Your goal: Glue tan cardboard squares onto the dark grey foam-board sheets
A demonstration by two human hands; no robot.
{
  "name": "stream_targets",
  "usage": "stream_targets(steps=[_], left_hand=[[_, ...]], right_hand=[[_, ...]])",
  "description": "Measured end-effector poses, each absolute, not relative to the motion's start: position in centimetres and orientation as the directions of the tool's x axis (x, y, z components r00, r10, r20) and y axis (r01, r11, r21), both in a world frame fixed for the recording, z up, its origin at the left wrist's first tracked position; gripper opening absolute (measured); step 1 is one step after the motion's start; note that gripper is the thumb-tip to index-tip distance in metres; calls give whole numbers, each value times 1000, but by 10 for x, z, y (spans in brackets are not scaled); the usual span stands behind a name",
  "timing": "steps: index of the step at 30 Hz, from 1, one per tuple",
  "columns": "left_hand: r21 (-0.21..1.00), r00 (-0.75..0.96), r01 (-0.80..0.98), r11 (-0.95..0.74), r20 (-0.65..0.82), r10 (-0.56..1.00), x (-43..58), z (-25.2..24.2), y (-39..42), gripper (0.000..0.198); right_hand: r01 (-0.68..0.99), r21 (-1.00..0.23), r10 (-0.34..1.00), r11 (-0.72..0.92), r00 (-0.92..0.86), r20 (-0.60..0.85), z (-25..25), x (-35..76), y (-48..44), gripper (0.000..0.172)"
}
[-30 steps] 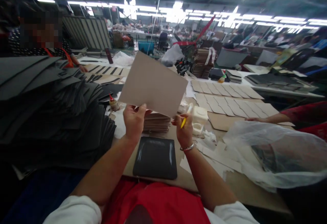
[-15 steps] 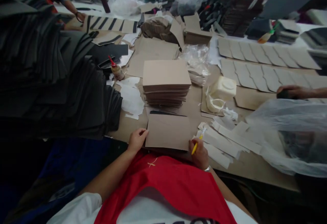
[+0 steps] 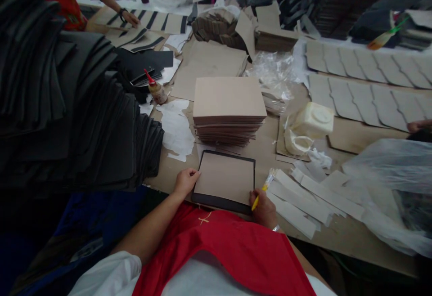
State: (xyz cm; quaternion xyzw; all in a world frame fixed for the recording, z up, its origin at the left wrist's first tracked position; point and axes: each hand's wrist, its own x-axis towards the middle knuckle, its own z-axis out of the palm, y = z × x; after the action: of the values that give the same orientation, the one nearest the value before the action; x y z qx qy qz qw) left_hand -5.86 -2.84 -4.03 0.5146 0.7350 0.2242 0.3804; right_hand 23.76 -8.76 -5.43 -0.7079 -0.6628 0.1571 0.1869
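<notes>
A tan cardboard sheet (image 3: 227,175) lies on a slightly larger black sheet (image 3: 219,201), whose border shows along the edges. My left hand (image 3: 186,182) pinches the left edge of the cardboard sheet between thumb and fingers. At the lower right corner, my right hand (image 3: 264,208) is closed around a yellow-handled brush (image 3: 259,197) with its whitish bristle end pointing away from me. That hand's fingers also touch the sheets' right edge. Just beyond stands a stack of cardboard sheets (image 3: 229,98).
High piles of black sheets (image 3: 101,125) rise on the left. A glue bottle (image 3: 157,90) with a red nozzle stands behind white paper. To the right are a cream plastic container (image 3: 313,120), pale strips (image 3: 300,197) and a clear plastic bag (image 3: 388,174). A co-worker's hand (image 3: 130,18) reaches over striped pieces.
The cardboard sheet has shifted on the black sheet, which now shows along the near and right edges too. The co-worker's hand at upper left has reached further in. My view has shifted slightly.
</notes>
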Motion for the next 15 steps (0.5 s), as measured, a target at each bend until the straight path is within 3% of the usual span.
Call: stream_targets(steps=[6,15], left_hand=[[666,-181,640,383,-354,918,-60,-40,-20,27],[569,-125,736,368,-420,899,-60,-36,-13,29]], right_hand=[[885,-464,998,-25,47,34,-54,235,-84,12],[902,-418,994,-108,89,-66,-56,234,-83,19]])
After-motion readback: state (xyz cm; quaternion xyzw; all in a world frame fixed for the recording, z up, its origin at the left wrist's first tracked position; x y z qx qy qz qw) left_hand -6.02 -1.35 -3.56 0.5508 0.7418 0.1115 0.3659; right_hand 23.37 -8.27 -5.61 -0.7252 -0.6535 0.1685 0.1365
